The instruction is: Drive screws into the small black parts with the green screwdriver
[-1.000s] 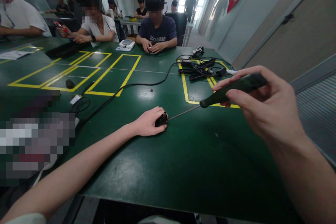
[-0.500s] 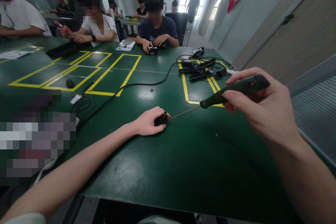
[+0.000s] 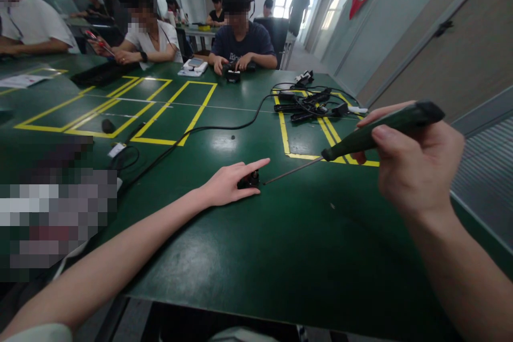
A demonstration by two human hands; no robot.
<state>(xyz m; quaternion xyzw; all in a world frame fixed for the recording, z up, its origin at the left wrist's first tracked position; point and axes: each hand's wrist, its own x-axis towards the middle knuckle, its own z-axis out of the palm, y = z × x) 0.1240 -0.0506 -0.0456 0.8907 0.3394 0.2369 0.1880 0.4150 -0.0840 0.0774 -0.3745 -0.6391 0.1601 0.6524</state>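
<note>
We find the right hand (image 3: 417, 163) closed around the dark green handle of a screwdriver (image 3: 380, 129), thumb on top, held above the table's right side. Its thin metal shaft slopes down and left; the tip sits just beside a small black part (image 3: 249, 179), and we cannot tell whether the 2 touch.

The left hand (image 3: 228, 188) lies flat on the green table (image 3: 280, 256), fingers spread loose rather than gripping, index finger stretched out over the small black part, which rests against its fingers near the table's middle.

Beyond the hands, a black cable (image 3: 208, 129) runs across the table from lower left towards a tangle of black cords and adapters (image 3: 310, 104), which lies inside a bay marked with yellow tape (image 3: 285, 136). More yellow-taped bays (image 3: 120, 109) to the left hold only a small dark object (image 3: 107, 126). No containers are seen.

Across the table, a person in a dark shirt (image 3: 242, 45) handles a black item with both hands; a white device (image 3: 193, 67) lies just beside them. Another person in white (image 3: 150, 40) sits to the left.
</note>
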